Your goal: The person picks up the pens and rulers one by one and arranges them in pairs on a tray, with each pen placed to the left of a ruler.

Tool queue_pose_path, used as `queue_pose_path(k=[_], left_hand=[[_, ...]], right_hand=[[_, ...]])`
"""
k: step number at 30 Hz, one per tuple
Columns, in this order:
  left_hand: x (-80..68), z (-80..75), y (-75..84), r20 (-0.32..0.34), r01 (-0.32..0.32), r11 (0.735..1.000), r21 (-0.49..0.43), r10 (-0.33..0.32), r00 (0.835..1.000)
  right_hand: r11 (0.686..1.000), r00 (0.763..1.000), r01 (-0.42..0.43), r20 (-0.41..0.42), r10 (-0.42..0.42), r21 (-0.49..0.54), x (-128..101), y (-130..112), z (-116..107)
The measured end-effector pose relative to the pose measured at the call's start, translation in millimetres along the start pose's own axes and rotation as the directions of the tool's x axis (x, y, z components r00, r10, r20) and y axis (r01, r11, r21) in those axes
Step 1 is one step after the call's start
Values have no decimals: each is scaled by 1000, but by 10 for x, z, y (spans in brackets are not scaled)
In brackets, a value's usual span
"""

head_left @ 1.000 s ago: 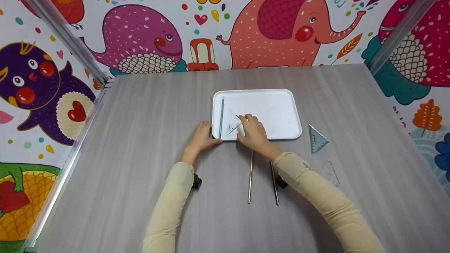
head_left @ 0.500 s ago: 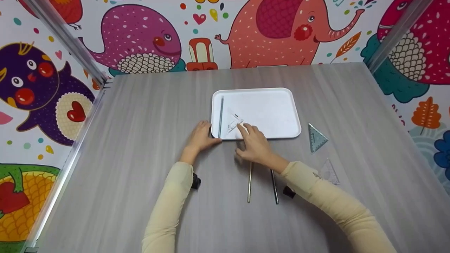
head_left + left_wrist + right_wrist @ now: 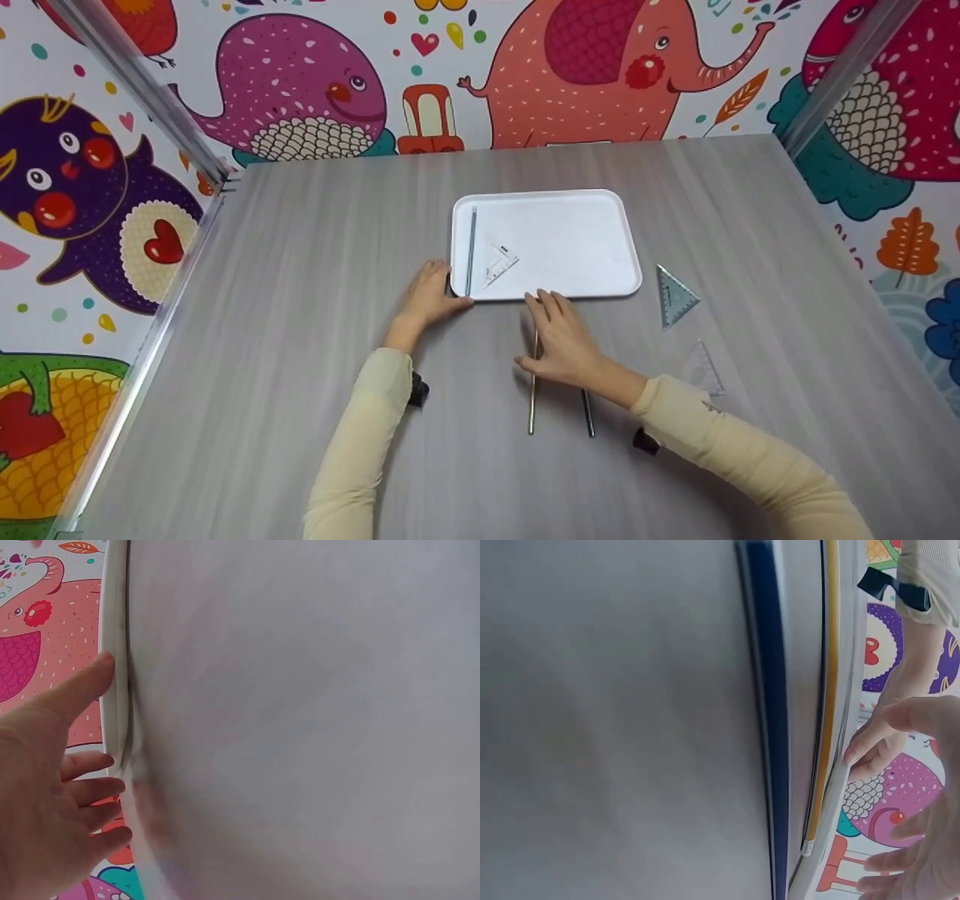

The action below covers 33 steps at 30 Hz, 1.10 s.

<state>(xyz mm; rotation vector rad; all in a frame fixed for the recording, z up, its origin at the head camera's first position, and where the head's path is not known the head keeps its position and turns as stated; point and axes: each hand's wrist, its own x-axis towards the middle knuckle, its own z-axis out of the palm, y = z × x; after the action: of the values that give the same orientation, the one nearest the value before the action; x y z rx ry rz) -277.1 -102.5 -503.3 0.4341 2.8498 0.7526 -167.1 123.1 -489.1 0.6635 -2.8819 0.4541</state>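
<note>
At the near left corner of the white tray (image 3: 574, 240), my left hand (image 3: 430, 294) rests its thumb on the rim, its fingers along the side. The left wrist view shows those fingers fairly straight. A blue-green pencil (image 3: 471, 251) and a clear set square (image 3: 501, 263) lie in the tray's left part. My right hand (image 3: 561, 345), fingers spread and holding nothing, hovers over a gold-yellow pencil (image 3: 532, 409), covering part of it. To its right lies a dark blue pencil (image 3: 589, 414), partly hidden by that hand and wrist. Both pencils show in the right wrist view.
Right of the tray, a greenish set square (image 3: 677, 298) lies on the grey table (image 3: 262, 337). A clear set square (image 3: 706, 371) lies nearer, beside the right sleeve. Cartoon-printed walls (image 3: 315, 82) bound the table's back and sides.
My right hand has left the clear set square in the tray and moved back towards me, over the gold-yellow pencil. The left hand has stayed at the tray corner.
</note>
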Motion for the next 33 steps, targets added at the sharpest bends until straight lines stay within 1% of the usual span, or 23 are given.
queue_pose_path(k=[3,9,12,15,19,22,24,27,33], left_hand=[[-4,-6,3,7,0,1000,8,0,1000],[-8,-23,-1,-8,-29,999,34,29,1000],[-6,-20,-2,-5,-28,999,35,28,1000],[-1,-11,3,-5,-28,999,29,29,1000],[3,-3,7,-22,-40,999,14,40,999],[-3,-1,4,-18,-30,1000,8,30,999],[-6,0,4,-7,-16,1000,4,16,1000],[-5,7,11,-1,-12,1000,-3,12,1000],[-5,2,9,-16,-13,1000,7,13,1000]], right_hand=[[1000,1000,-2,7,2,-15,-101,-17,-13],[1000,1000,13,26,-13,-21,-262,-132,-39],[1000,999,-7,37,7,0,-329,-194,-62],[998,997,-52,58,49,41,-381,-237,-96],[982,986,-143,107,130,124,-413,-262,-151],[966,974,-193,154,167,174,-431,-272,-170],[959,968,-207,186,171,194,-450,-281,-172],[953,959,-212,234,160,217,-474,-298,-174],[945,941,-225,306,148,236,-475,-316,-145]])
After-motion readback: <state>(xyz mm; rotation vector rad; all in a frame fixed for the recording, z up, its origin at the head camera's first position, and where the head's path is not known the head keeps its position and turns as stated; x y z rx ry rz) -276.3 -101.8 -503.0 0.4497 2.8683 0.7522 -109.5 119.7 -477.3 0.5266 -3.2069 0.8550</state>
